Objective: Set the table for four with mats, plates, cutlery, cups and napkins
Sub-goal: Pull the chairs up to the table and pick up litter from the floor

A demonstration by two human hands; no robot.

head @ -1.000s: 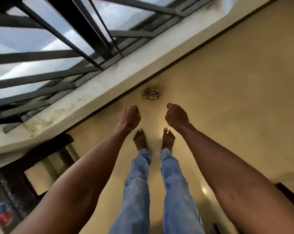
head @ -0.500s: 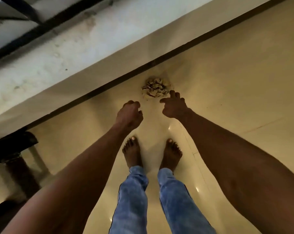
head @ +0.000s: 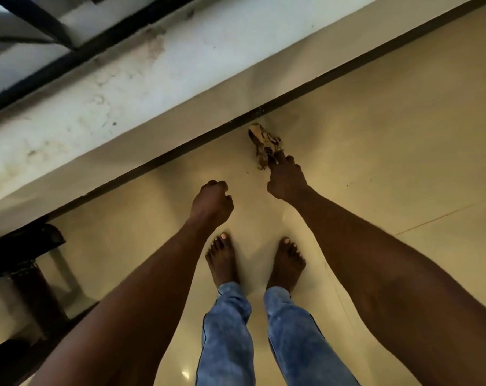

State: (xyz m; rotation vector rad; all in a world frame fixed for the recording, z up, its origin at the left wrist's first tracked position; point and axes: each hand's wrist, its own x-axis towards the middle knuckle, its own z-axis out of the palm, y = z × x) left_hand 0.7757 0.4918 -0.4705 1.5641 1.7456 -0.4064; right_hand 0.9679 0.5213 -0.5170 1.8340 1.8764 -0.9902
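Right hand pinches a crumpled patterned cloth just beside the dark floor strip; left hand nearer the feet, curled, holding nothing.

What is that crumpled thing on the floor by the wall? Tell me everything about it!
The crumpled thing looks like a scrunched wad of cloth or paper, cream with dark brown patches; which one I cannot tell. It sits on the shiny tan floor close to the dark strip at the foot of the wall. The right hand pinches its near end, and it looks pulled upward. The left hand is apart from it.
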